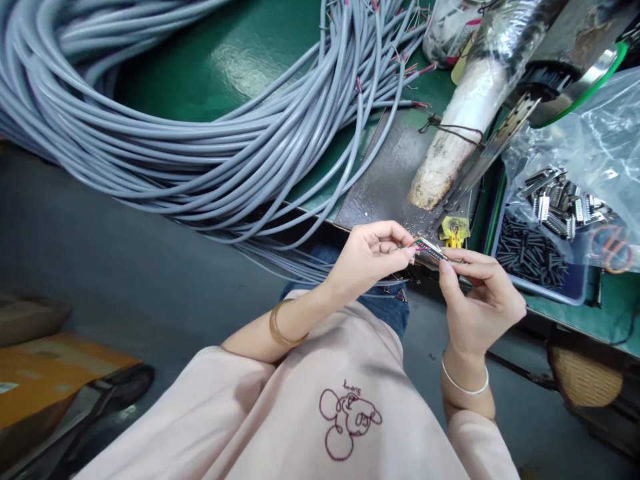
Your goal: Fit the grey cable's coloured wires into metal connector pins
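Note:
My left hand (373,257) is closed in a pinch on the thin coloured wires at the end of a cable. My right hand (477,297) is closed too, its fingertips gripping a small flat connector (431,249) that those wires run into. Both hands are held together just off the front edge of the green workbench (240,60), above my lap. A big coil of grey cables (150,133) lies on the bench to the left, with several ends showing stripped coloured wires.
A dark metal plate (390,173) holds a wrapped, slanted machine arm (465,127) with a small yellow fixture (454,230) at its foot. A blue tray (537,257) of black tubes and a clear bag of metal connector shells (560,200) sit right. Cardboard (45,373) lies on the floor.

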`<state>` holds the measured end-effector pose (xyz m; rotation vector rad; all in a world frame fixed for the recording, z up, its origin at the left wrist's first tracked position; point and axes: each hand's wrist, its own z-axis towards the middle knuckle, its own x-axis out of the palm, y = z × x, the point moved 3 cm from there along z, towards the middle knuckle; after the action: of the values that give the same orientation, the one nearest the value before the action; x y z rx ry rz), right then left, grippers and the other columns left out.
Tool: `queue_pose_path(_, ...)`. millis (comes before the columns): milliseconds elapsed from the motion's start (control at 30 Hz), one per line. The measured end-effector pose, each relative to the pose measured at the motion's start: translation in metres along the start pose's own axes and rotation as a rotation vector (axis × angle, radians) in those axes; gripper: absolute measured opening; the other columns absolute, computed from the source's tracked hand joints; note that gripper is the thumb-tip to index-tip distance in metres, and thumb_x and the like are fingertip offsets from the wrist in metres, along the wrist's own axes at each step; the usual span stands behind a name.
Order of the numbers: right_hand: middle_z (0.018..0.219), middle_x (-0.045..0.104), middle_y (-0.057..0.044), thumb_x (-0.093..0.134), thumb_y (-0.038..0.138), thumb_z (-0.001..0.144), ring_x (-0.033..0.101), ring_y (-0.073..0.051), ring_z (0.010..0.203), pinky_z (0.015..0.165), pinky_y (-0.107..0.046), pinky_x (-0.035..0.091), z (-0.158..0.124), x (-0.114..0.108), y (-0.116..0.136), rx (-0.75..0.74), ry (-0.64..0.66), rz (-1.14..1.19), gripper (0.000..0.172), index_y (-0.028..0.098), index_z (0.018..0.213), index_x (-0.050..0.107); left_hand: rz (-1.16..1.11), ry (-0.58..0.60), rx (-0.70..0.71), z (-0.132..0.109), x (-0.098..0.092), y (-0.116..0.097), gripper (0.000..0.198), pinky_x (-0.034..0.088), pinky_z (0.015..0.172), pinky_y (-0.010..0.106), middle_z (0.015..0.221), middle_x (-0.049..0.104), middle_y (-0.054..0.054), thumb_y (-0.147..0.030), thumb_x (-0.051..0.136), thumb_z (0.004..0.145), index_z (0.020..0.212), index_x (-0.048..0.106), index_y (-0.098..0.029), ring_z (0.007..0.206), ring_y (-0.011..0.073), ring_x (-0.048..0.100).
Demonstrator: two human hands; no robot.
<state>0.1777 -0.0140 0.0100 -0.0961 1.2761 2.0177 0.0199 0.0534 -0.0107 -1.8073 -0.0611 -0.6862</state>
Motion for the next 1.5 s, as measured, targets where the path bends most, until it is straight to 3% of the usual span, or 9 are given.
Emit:
queue_pose_path(433, 0.093, 0.078, -0.001, 0.078, 0.014, 0.080, 0.076, -0.017, 0.085, 0.079, -0.035, 0.066, -0.001, 0.001, -0.002, 0.003, 0.015, 0.007, 0.012, 0.021, 0.082, 0.069, 0.019, -0.012, -0.031, 0.000, -0.001, 0.001, 0.022, 0.031, 0.042, 0.015, 0.060, 0.058, -0.004, -0.019, 0.083, 0.069, 0.073, 0.062, -0.014, 0.046, 0.0010, 0.039)
queue_pose_path(667, 0.093, 0.078, -0.001, 0.076, 0.012, 0.082, 0.076, -0.017, 0.086, 0.075, -0.032, 0.063, 0.001, 0.005, -0.002, -0.026, -0.024, 0.039, 0.012, 0.022, 0.085, 0.069, 0.127, -0.021, 0.092, -0.003, 0.000, 0.001, 0.021, 0.042, 0.046, 0.016, 0.074, 0.067, 0.001, -0.027, 0.080, 0.076, 0.074, 0.064, -0.014, 0.052, 0.0036, 0.051)
queue_pose_path(833, 0.096, 0.077, -0.001, 0.074, 0.015, 0.084, 0.076, -0.018, 0.091, 0.082, -0.037, 0.063, 0.003, 0.008, 0.000, -0.097, 0.029, -0.011, 0.010, 0.023, 0.086, 0.068, 0.192, -0.085, 0.138, -0.001, 0.000, 0.001, 0.019, 0.038, 0.044, 0.017, 0.073, 0.064, 0.001, -0.022, 0.074, 0.080, 0.072, 0.059, -0.014, 0.050, 0.0034, 0.048)
queue_pose_path(1033, 0.095, 0.078, -0.001, 0.074, 0.013, 0.084, 0.076, -0.018, 0.088, 0.080, -0.036, 0.064, 0.009, 0.010, 0.003, -0.185, 0.016, -0.103, 0.012, 0.023, 0.083, 0.068, 0.267, -0.118, 0.172, 0.004, 0.001, 0.001, 0.017, 0.040, 0.049, 0.018, 0.075, 0.065, 0.002, -0.022, 0.070, 0.082, 0.072, 0.059, -0.015, 0.057, 0.0056, 0.051)
queue_pose_path(1500, 0.097, 0.078, -0.001, 0.077, 0.009, 0.080, 0.075, -0.018, 0.089, 0.080, -0.034, 0.064, 0.015, 0.010, 0.009, -0.214, -0.015, -0.108, 0.017, 0.024, 0.088, 0.072, 0.291, -0.137, 0.207, 0.006, 0.005, -0.015, 0.015, 0.041, 0.051, 0.018, 0.072, 0.063, 0.001, -0.020, 0.073, 0.077, 0.069, 0.060, -0.016, 0.059, 0.0065, 0.051)
